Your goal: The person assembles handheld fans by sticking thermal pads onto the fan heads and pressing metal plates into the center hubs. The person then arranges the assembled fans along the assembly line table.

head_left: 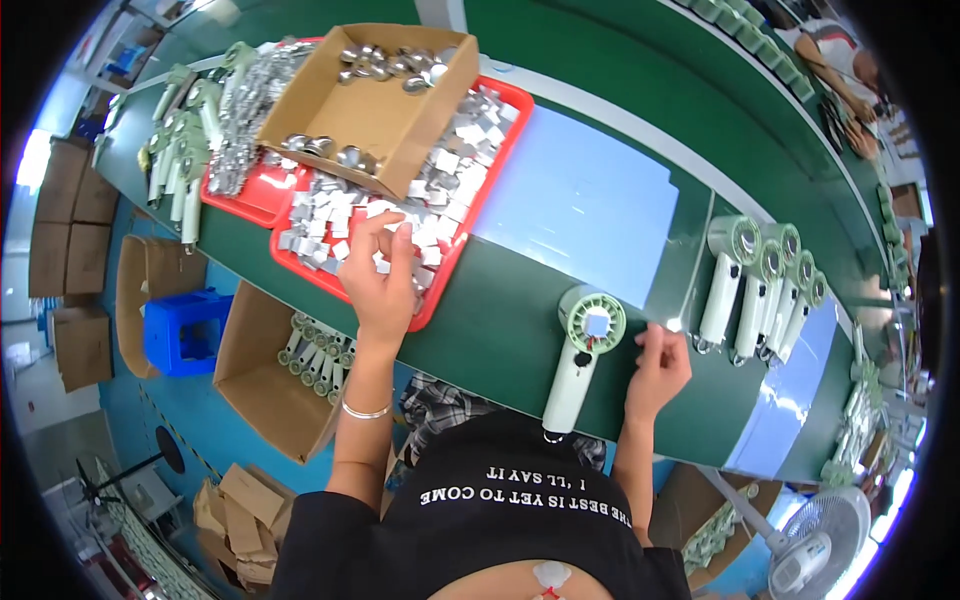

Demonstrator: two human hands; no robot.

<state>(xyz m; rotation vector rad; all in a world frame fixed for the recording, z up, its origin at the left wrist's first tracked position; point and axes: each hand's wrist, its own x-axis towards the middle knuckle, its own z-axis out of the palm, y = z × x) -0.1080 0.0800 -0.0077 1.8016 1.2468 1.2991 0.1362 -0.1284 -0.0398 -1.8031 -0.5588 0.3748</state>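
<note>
Over a red tray (455,262) of small white and silvery square pieces, my left hand (380,285) bends its thumb and index finger together in a pinch. Whatever sits between those fingertips is too small to make out. A pale green handheld fan (570,385) lies on the green table in front of me, its round head away from me and its handle toward me. A small bluish-white square shows in the middle of its head. Just right of the fan head, my right hand (660,370) rests with curled fingers, apart from the fan; the inside of its grip is hidden.
A cardboard box (345,105) holding round metal caps sits on the tray. Further left are a smaller red tray (262,200), silvery parts and more fans (182,165). A blue sheet (580,195) lies beyond, several fans (750,290) at right. Another person (840,75) works far right.
</note>
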